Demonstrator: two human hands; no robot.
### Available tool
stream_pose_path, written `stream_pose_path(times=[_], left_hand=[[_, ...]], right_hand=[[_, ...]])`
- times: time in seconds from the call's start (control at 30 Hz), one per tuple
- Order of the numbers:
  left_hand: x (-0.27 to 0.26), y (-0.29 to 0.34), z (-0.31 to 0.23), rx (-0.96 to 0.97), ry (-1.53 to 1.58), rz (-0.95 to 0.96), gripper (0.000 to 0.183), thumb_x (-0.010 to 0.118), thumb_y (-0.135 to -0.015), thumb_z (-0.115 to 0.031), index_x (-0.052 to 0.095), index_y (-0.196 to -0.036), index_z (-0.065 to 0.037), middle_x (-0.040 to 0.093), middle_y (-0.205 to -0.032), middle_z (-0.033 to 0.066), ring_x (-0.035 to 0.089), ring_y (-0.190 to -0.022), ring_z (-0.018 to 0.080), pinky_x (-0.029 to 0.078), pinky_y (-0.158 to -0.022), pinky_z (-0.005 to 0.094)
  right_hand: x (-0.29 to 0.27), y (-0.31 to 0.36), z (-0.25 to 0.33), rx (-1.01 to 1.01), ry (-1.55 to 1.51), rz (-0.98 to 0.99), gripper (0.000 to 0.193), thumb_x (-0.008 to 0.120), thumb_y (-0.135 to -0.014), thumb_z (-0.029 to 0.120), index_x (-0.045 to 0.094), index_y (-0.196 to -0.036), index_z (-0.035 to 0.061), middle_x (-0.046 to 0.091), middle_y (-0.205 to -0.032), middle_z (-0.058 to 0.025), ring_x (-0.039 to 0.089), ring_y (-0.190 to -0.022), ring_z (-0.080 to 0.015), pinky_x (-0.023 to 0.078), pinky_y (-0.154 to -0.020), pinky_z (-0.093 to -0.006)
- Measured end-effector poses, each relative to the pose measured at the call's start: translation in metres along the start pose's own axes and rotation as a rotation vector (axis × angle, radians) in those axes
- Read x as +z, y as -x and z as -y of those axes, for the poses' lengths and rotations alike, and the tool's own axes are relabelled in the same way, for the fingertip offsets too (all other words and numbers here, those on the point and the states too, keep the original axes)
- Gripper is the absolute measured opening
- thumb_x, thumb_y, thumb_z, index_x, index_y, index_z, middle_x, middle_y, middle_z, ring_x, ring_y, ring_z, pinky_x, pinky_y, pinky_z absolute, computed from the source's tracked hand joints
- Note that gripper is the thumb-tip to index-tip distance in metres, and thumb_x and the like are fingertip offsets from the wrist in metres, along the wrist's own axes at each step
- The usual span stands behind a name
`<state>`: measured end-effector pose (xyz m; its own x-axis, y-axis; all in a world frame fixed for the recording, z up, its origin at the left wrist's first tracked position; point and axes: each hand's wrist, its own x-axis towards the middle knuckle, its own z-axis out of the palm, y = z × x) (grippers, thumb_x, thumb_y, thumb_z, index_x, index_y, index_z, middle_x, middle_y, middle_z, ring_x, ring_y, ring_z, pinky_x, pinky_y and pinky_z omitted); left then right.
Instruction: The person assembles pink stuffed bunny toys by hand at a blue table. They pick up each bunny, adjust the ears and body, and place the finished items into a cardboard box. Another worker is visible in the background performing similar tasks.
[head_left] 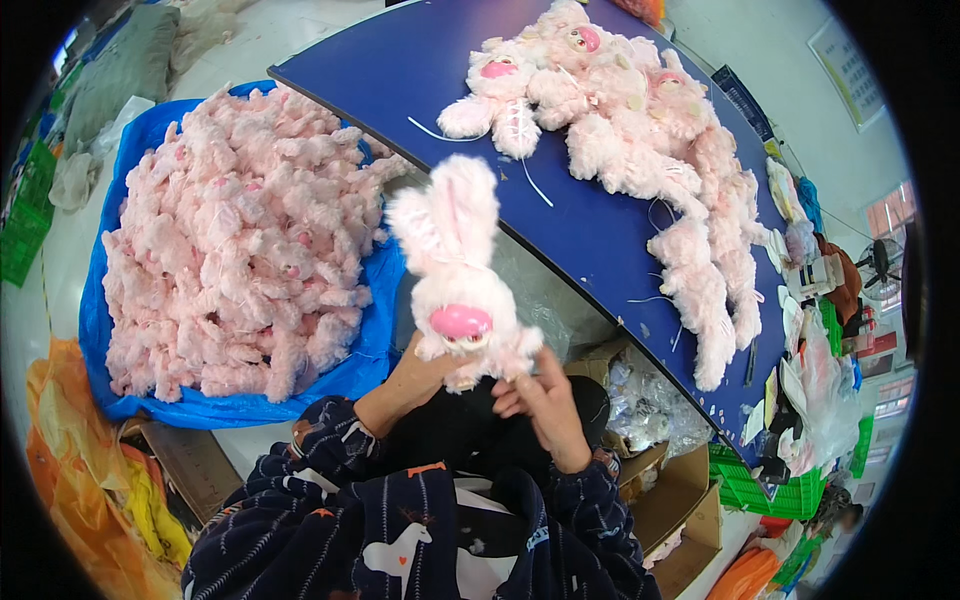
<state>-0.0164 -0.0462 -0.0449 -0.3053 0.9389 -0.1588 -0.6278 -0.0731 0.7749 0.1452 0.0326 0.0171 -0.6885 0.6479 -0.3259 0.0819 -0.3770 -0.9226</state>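
A pale pink plush rabbit (460,290) is held up over my lap, its long ears pointing away from me and its glossy pink face patch turned up. My left hand (408,380) grips its near left side, with the fingers partly hidden behind the fur. At the toy's near right limb, my right hand (548,408) has its thumb and fingers drawn together against the fur. Whether a thread lies between those fingertips is too small to make out.
To the left, a blue sheet-lined container (100,350) holds a heap of pink plush pieces (235,240). On the blue table (390,75) lie several plush rabbits (640,140), some trailing white ties. A cardboard box (675,500) and a green crate (790,492) stand at my right.
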Motion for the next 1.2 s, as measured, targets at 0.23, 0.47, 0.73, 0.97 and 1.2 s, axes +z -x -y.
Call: stream_pose_path(times=[0.23, 0.47, 0.73, 0.97, 1.2], left_hand=[[0.01, 0.004, -0.012, 0.218, 0.064, 0.001, 0.063, 0.064, -0.073, -0.01, 0.032, -0.127, -0.004, 0.05, -0.114, 0.0089, 0.053, -0.102, 0.0191, 0.045, -0.083, 0.0326], [0.0, -0.012, -0.014, 0.088, 0.416, -0.124, 0.055, 0.058, -0.079, -0.006, 0.032, -0.128, -0.003, 0.048, -0.117, 0.0106, 0.049, -0.108, 0.0223, 0.042, -0.091, 0.0358], [0.005, -0.008, -0.008, 0.174, 0.189, -0.163, 0.049, 0.06, -0.074, -0.002, 0.042, -0.12, 0.0, 0.054, -0.108, 0.0093, 0.054, -0.099, 0.0193, 0.046, -0.084, 0.0329], [-0.005, -0.009, 0.001, 0.197, 0.145, -0.228, 0.038, 0.059, -0.081, -0.01, 0.045, -0.116, -0.004, 0.056, -0.103, 0.0069, 0.055, -0.092, 0.0162, 0.047, -0.077, 0.0308], [-0.012, -0.016, 0.006, -0.078, 0.432, -0.188, 0.035, 0.051, -0.089, -0.03, 0.048, -0.113, -0.004, 0.057, -0.098, 0.0062, 0.057, -0.088, 0.0161, 0.048, -0.076, 0.0304]], right_hand=[[0.023, -0.008, -0.021, -0.479, 0.171, -0.168, 0.021, 0.062, -0.078, 0.006, 0.057, -0.098, 0.0045, 0.06, -0.08, -0.0106, 0.06, -0.068, -0.0199, 0.048, -0.058, -0.0273], [0.01, -0.005, -0.033, -0.896, 1.042, 0.147, 0.015, 0.066, -0.068, 0.001, 0.065, -0.083, 0.0028, 0.061, -0.086, -0.0137, 0.06, -0.078, -0.0282, 0.047, -0.068, -0.0313], [0.009, 0.006, -0.02, -0.086, 0.118, -0.058, 0.065, 0.057, -0.078, 0.005, 0.022, -0.133, 0.0062, 0.052, -0.099, -0.01, 0.054, -0.078, -0.0137, 0.046, -0.056, -0.0231], [0.031, 0.002, -0.024, -0.047, 0.114, -0.099, 0.055, 0.055, -0.078, 0.003, 0.03, -0.126, 0.005, 0.053, -0.092, -0.0088, 0.052, -0.062, -0.0124, 0.042, -0.049, -0.0209], [0.02, 0.004, -0.049, -0.316, 0.304, -0.077, 0.049, 0.061, -0.071, 0.0, 0.039, -0.114, 0.004, 0.05, -0.103, -0.0093, 0.051, -0.092, -0.0165, 0.043, -0.079, -0.0283]])
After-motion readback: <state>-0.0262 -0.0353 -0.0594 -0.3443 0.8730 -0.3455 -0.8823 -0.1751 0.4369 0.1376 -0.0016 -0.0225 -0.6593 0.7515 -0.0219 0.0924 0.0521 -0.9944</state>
